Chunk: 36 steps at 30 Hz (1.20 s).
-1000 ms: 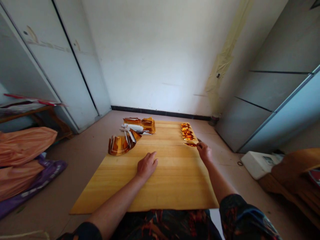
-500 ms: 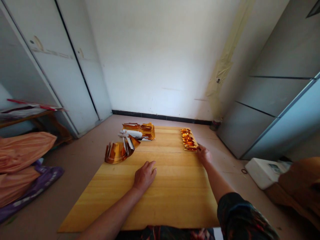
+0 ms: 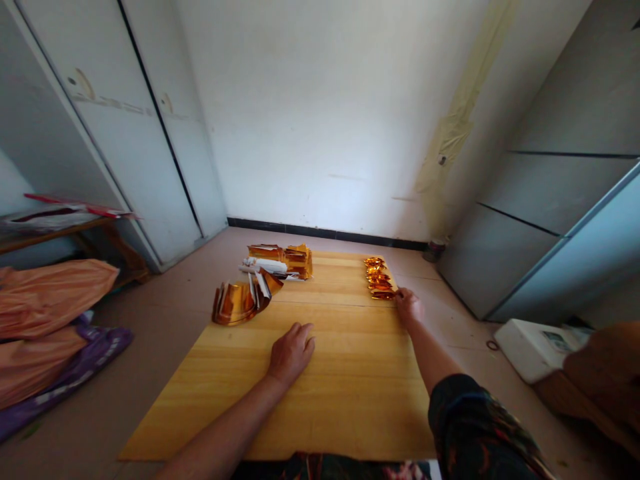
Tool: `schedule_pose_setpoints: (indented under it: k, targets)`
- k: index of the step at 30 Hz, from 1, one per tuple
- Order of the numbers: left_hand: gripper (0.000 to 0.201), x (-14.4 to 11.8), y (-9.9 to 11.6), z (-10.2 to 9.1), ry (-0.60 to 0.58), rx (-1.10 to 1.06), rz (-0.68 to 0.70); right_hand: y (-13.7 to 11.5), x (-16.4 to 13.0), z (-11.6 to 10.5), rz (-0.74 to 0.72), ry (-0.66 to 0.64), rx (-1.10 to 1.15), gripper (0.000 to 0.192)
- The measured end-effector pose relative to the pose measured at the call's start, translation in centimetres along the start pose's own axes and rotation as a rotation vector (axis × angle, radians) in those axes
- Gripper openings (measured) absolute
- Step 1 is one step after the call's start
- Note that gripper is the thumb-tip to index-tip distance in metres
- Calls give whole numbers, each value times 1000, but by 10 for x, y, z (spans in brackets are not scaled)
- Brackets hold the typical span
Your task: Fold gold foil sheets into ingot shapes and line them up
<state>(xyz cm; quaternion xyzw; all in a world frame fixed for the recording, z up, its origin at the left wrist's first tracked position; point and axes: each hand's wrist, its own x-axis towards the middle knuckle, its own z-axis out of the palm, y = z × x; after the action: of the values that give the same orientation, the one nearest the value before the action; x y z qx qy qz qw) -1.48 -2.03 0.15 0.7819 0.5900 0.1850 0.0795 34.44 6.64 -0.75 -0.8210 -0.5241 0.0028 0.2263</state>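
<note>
- Right sleeve (image 3: 483, 417): dark, near-black; muted reddish and bluish patterning.
- Lap cloth (image 3: 320, 467): dark, reddish patches, paler pink toward right.
- Left hand (image 3: 291, 351), right hand (image 3: 410, 307): bare.

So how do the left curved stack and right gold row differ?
The curved stack bows in broad sheets; the gold row holds small, narrow pieces side by side. The curved stack shows white among its gold; the gold row looks all gold. Both are shiny and rest on the wooden board.

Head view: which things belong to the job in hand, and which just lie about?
Seemingly in the job: left hand; right hand; shiny gold pieces; curved gold sheets; wooden board.

Lying about: orange bundle; purple bundle; white box; small ring.
</note>
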Motion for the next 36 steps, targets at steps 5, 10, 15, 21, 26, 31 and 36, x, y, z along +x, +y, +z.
schedule_pose_setpoints:
  k: [5,10,15,21,26,31,36]
  targets:
    - [33,-1,0,-1,-5,-2,-3,-6,-5,-1,35,-18,-56,26]
    - [33,0,1,-2,-9,-7,-12,-8,-8,-1,32,-19,-110,28]
    - [33,0,2,-2,-18,-11,-21,-11,-6,0,70,-46,-148,30]
    - [33,0,2,-2,-23,-18,-17,-13,-8,-1,91,-52,-136,32]
    - [33,0,2,0,-12,-56,-26,-6,-16,0,81,34,-73,38]
    - [29,0,-2,-2,52,-156,-37,-9,-40,0,-73,195,-59,32]
    - [22,7,-30,-21,218,-131,-56,-53,-86,-5,-508,82,103,23]
